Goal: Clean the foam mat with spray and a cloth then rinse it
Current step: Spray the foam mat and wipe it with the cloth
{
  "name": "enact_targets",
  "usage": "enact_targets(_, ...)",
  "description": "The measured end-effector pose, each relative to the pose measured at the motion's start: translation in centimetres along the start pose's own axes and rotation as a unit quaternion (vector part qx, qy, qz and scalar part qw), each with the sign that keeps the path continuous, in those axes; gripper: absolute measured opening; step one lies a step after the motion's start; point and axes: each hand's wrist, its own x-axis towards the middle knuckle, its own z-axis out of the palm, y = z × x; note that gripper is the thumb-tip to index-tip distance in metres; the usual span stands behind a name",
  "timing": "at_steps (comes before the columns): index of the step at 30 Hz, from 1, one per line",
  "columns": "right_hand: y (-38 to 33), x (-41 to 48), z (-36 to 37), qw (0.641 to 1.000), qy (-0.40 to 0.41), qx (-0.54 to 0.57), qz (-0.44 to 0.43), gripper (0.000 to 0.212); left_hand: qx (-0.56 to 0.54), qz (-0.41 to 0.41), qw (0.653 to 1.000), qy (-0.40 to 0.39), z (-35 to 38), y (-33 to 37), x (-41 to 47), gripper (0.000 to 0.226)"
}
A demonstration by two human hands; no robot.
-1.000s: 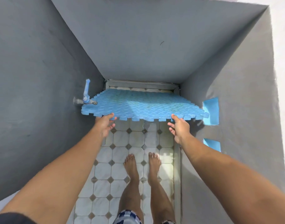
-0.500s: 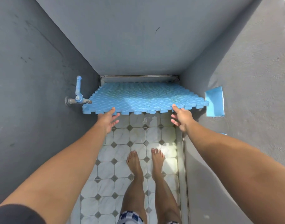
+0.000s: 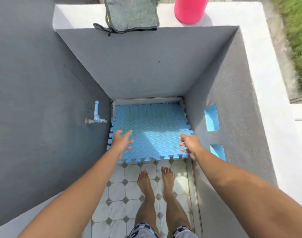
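Observation:
A blue foam mat [image 3: 150, 133] with jigsaw edges lies flat on the tiled floor at the far end of a narrow grey-walled stall. My left hand [image 3: 122, 141] hovers over its left side with fingers spread, holding nothing. My right hand [image 3: 189, 145] is over the mat's right edge, fingers also spread and empty. A grey cloth [image 3: 132, 15] is draped over the white top of the far wall. Beside it stands a pink bottle [image 3: 189, 9], its upper part cut off by the frame.
A blue-handled tap [image 3: 96, 115] sticks out of the left wall just left of the mat. Two blue openings [image 3: 212, 120] pierce the right wall. My bare feet [image 3: 155, 182] stand on white tiles [image 3: 119, 208] behind the mat. Grass lies beyond the right wall.
Both hands held the mat's near edge up off the floor; now the mat lies flat on the floor and both hands have let go. The view has tilted up to the wall top.

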Motion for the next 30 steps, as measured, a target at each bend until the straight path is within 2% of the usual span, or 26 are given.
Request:
enact_targets(4,-5.7,-4.5,-1.1,0.994,-0.016,-0.012,-0.108,0.009,0.03,0.118,0.993,-0.002,0.5,7.5,-4.8,0.055)
enact_targets(8,-14.4,-8.1,-1.5,0.976,-0.013,-0.01,-0.215,0.006,0.054,0.251,0.966,0.004,0.5,15.6,-8.1,0.045)
enact_targets(13,-25.8,-11.2,-1.9,0.937,0.016,-0.01,-0.35,0.011,0.107,0.368,0.923,0.031,1.2,25.6,-10.5,0.037)
enact_targets(17,-33.8,-12.3,-2.0,0.891,0.082,0.005,-0.447,0.032,0.193,0.443,0.874,0.058,2.6,31.8,-9.1,0.04)
enact_targets(21,-40.3,-11.4,-3.0,0.86,0.097,0.031,-0.5,0.061,0.312,0.491,0.805,0.116,4.2,35.8,-5.5,0.053)
enact_targets(24,-44.4,-9.9,-4.0,0.85,0.046,-0.014,-0.524,0.077,0.409,0.48,0.765,0.128,5.0,37.2,-2.5,0.083)
enact_targets(27,-47.0,-8.4,-5.0,0.829,-0.007,-0.045,-0.558,0.056,0.538,0.425,0.716,0.128,5.4,36.9,0.5,0.113)
enact_targets(28,-47.4,-8.2,-5.2,0.825,-0.01,-0.054,-0.562,0.05,0.563,0.426,0.693,0.147,5.5,36.6,1.1,0.114)
enact_targets(30,-47.9,-8.1,-5.4,0.824,-0.021,-0.065,-0.563,0.051,0.572,0.453,0.655,0.195,5.6,36.1,1.7,0.101)
